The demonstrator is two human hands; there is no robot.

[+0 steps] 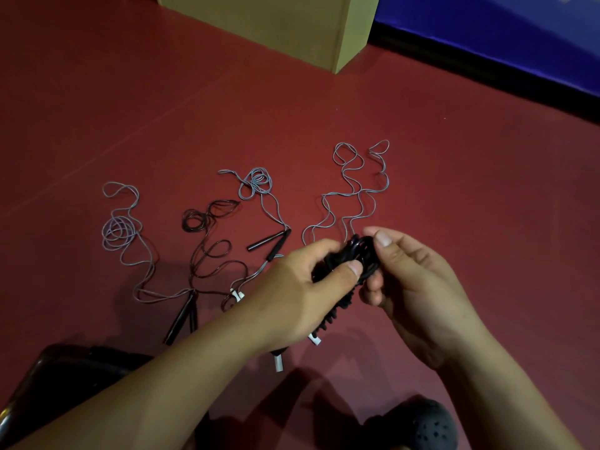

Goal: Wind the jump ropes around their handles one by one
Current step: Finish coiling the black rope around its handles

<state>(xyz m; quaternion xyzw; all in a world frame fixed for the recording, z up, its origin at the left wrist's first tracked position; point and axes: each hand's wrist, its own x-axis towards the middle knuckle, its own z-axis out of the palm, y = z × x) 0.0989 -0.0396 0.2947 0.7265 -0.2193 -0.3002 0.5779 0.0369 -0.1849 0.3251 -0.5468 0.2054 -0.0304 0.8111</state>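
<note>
Fingers (352, 269) of the left hand (292, 300) curl round a bundle of black rope (357, 254), the thumb pressed flat across the coils, while the right hand (412, 280) pinches the far side of the same bundle between thumb and bent fingers. Both hands hold it up above the red floor (454, 157), just in front of the person. Below the left palm two handles (328, 323) stick out, ribbed and dark with white end caps. The cord looks thin, light and springy, the sort that would jump loose the instant the thumb lifts, so I would keep that thumb clamped on the last turn and take the free end close to the bundle. The ribbed handles should give a firm, non-slip hold. Spread on the floor lie the others, not yet wound: a grey rope (121, 228) at the far left, a dark rope (207, 222) beside it, another grey rope (259, 186) with black handles (269, 245) in the middle, and a long wavy grey rope (354, 190) behind the hands. A cardboard box (259, 27) stands well beyond them, and a black shoe (422, 423) shows at the bottom.
</note>
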